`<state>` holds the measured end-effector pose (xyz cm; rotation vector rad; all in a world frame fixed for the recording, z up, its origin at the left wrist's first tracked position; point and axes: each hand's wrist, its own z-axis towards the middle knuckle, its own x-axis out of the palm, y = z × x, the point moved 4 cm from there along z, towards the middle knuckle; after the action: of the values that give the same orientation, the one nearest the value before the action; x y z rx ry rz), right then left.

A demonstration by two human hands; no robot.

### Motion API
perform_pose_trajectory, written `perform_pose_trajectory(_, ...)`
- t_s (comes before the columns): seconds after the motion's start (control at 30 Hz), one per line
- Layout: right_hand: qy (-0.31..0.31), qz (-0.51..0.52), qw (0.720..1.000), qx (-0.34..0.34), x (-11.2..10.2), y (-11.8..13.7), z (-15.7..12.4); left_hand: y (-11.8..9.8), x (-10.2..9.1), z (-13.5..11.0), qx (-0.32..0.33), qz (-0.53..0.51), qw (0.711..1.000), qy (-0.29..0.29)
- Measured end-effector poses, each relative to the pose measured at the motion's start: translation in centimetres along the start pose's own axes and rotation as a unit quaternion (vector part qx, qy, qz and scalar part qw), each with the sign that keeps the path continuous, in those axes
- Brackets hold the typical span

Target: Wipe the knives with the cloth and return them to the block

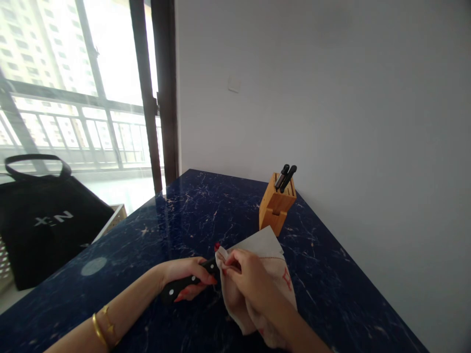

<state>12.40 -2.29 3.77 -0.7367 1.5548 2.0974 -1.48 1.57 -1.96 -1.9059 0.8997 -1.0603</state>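
My left hand [187,277] is closed round the black riveted handle of a knife [176,289], held low over the dark blue marble counter [147,235]. The wide grey blade [263,240] points away toward the wall. My right hand [246,277] pinches a pale cloth [279,284] with red stitching against the blade near the handle. The cloth drapes down under my right wrist. Gold bangles sit on my left forearm.
A wooden knife block [276,203] with two black handles stands just beyond the blade, near the white wall. A black tote bag [44,220] rests at the left beside the counter edge, in front of a large window.
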Motion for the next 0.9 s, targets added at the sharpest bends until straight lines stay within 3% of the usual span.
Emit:
perform_pose_trajectory(0.17,-0.034,0.015,0.999,-0.013,0.2,0.1,0.1,0.1,-0.2,0.1,0.011,-0.005,1.000,-0.011)
perform_pose_trajectory(0.4,0.079,-0.024,0.996,-0.046,-1.4,-0.7,-0.5,-0.1,-0.2,-0.3,0.031,-0.054,0.998,-0.006)
perform_pose_trajectory(0.57,-0.017,-0.042,0.999,0.000,-3.3,-3.1,0.7,-0.2,-0.4,-0.3,0.050,-0.080,0.996,0.002)
perform_pose_trajectory(0.63,-0.032,-0.040,0.999,-0.004,-3.1,-2.8,0.6,-0.1,-0.3,-0.2,0.041,-0.077,0.996,0.005)
perform_pose_trajectory(0.8,0.055,-0.024,0.996,-0.067,-1.2,-0.4,-0.7,0.1,-0.2,-0.3,0.025,-0.062,0.998,-0.017)
perform_pose_trajectory(0.9,0.035,-0.024,0.998,-0.047,-1.2,-0.5,-0.6,0.0,-0.2,-0.2,0.035,-0.058,0.998,-0.018)
